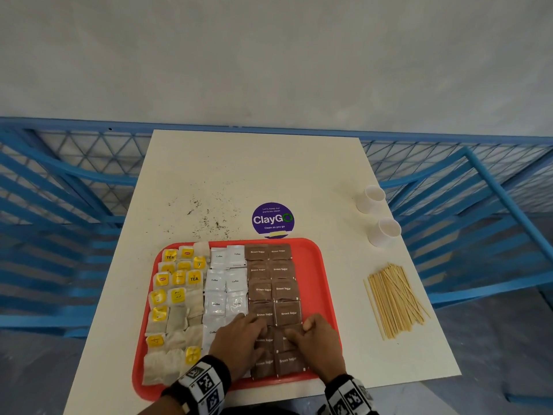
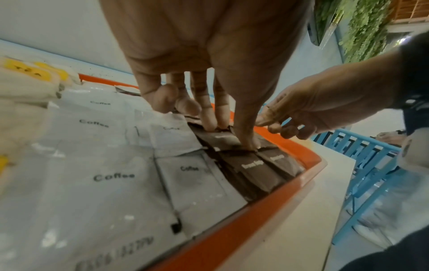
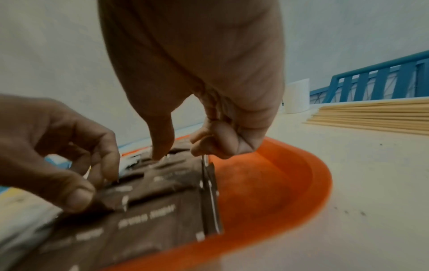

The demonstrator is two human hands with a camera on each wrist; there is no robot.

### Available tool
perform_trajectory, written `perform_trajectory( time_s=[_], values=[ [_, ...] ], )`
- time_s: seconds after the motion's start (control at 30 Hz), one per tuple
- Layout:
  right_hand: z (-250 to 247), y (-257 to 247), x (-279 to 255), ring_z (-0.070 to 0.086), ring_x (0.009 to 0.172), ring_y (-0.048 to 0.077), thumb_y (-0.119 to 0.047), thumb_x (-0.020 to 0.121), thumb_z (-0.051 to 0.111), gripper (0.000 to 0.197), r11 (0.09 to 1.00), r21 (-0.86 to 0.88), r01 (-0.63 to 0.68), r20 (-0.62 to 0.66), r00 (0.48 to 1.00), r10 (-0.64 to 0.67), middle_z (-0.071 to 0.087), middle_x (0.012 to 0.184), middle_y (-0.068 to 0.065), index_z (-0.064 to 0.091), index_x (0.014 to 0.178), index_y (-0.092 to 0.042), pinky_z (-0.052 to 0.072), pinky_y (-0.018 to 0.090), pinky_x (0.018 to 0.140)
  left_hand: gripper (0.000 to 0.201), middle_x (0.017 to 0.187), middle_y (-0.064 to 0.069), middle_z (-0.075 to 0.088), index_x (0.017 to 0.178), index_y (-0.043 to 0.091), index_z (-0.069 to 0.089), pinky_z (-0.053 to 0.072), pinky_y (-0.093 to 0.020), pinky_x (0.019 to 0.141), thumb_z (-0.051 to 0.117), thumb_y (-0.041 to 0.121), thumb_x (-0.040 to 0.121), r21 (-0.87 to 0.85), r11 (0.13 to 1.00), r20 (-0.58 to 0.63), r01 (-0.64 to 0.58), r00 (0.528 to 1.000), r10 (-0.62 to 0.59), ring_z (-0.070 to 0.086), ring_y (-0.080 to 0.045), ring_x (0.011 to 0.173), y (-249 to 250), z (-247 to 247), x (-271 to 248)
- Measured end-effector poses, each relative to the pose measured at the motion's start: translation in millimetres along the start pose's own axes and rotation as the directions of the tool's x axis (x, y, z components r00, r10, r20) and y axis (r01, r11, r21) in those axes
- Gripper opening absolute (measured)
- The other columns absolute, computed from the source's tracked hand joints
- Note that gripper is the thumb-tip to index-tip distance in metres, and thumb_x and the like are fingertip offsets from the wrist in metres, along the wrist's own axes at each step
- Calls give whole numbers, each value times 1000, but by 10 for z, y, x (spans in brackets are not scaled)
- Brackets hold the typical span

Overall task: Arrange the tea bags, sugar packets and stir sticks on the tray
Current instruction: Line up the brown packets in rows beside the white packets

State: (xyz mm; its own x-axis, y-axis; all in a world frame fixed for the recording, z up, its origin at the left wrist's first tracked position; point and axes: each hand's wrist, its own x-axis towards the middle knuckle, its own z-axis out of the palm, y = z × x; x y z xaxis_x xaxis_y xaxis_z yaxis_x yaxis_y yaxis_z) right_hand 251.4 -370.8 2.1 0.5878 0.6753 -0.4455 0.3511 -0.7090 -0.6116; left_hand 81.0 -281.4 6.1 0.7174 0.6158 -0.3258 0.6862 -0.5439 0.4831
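Brown sugar packets [image 1: 270, 313] fill the tray [image 1: 317, 265] at 3 o'clock: light, limp, slippery; pinch edges. Left hand [image 1: 239, 339] fingers straight, pressing; right hand [image 1: 317, 342] thumb touching, other fingers curled.

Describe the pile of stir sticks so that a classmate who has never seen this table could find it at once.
Start at the red tray near the front of the cream table. Look right, past its rim, to the bare tabletop. The stir sticks lie there: thin pale wooden strips, unlike the two white paper cups beyond them.
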Motion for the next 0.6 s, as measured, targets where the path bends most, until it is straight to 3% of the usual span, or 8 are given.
perform_trajectory(
  time_s=[0.13,0.23,0.37,0.47,0.6],
  values=[
    [-146,-20,-89,54,56,3,-29,77,81,29,992,66,109,3,994,-109,60,59,-4,56,69,-18,41,15,56,22,94,17,56,90,28,55,46,-24,77,56,50,92,-124,991,-73,-49,997,40,50,-3,87,23,-96,-15],
    [-198,87,-175,56,61,3,-27,82,76,27,987,71,145,43,988,-148,62,61,-3,57,64,-24,42,15,57,31,73,12,62,80,22,59,41,-15,64,59,51,91,-225,972,-92,-65,995,46,56,-5,70,151,-195,52],
    [-323,274,-283,58,63,-1,-28,85,71,33,993,16,113,57,992,-114,63,60,-7,53,58,-32,43,15,58,40,70,0,64,74,16,59,47,-21,65,58,50,93,-295,948,-75,-117,992,100,52,-7,59,441,-257,316],
    [-597,396,-271,55,56,3,-30,86,73,33,997,75,33,-49,998,-29,62,57,-6,56,57,-27,41,16,54,41,60,4,54,67,19,54,42,-26,62,58,51,93,-321,930,-57,-181,984,171,45,-6,55,700,-247,571],
    [-1152,630,48,54,58,8,-31,90,69,29,996,48,-69,-241,967,78,61,59,-5,61,67,-14,41,20,57,28,59,11,52,71,23,58,36,-20,58,64,40,92,-389,905,-23,-170,984,175,46,-3,56,1134,-122,973]
  ],
)
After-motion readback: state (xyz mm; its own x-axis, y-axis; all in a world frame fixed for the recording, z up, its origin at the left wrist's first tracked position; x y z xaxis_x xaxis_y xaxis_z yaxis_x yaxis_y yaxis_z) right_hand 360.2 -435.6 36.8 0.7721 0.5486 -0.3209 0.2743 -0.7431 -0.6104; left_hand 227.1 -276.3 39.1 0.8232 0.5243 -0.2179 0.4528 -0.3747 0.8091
